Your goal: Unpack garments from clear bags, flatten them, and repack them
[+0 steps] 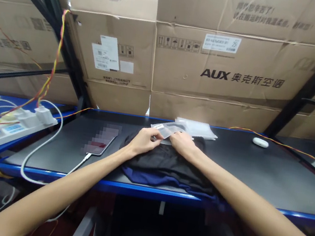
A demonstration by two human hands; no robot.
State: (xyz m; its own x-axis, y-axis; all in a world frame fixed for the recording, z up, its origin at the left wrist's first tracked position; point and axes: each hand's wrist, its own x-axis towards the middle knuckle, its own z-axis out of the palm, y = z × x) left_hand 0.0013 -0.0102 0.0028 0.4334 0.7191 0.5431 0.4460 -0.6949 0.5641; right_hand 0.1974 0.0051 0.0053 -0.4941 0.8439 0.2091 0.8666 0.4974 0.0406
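Observation:
Between my two hands is a clear plastic bag point(170, 128) with a small white label near its left corner. The fingers of my left hand point(147, 140) pinch the bag's near left edge. My right hand point(182, 142) is closed on its right side, with the fingertips partly hidden. Beneath both hands lies a bunched black and dark blue cloth point(164, 165), its blue part along the table's front edge. Just behind my right hand rests a stack of clear plastic bags point(199, 129).
A phone point(102, 141) with a charging cable lies left of the cloth. Farther left sits a white power strip point(14, 126) with plugs and looping wires. A white earbud case point(260, 142) stands on the black tabletop point(251, 170). Large cardboard boxes point(210, 90) rise behind the table.

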